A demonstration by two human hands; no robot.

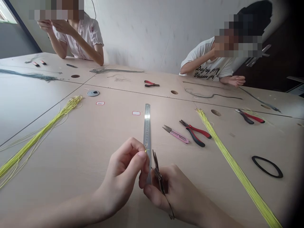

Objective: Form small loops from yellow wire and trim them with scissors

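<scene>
Near the middle of the view, my left hand [127, 172] pinches a thin yellow cord [146, 150] with a small metal loop at its end. My right hand [175, 193] is closed around small dark scissors [159, 175], whose tips point up just right of the cord. Beneath both hands lies a steel ruler [147, 123], its lower part partly covered by the fingers. Pink thread snips [178, 136] and red-and-black pliers [197, 133] rest on the table beyond my right hand.
Yellow cord bundles lie at left [45, 129] and right [235, 164]. More pliers [152, 83], a black oval ring [267, 166], labels and a round silver disc [93, 93] are on the table [95, 139]. Two people sit across, with grey cords before them.
</scene>
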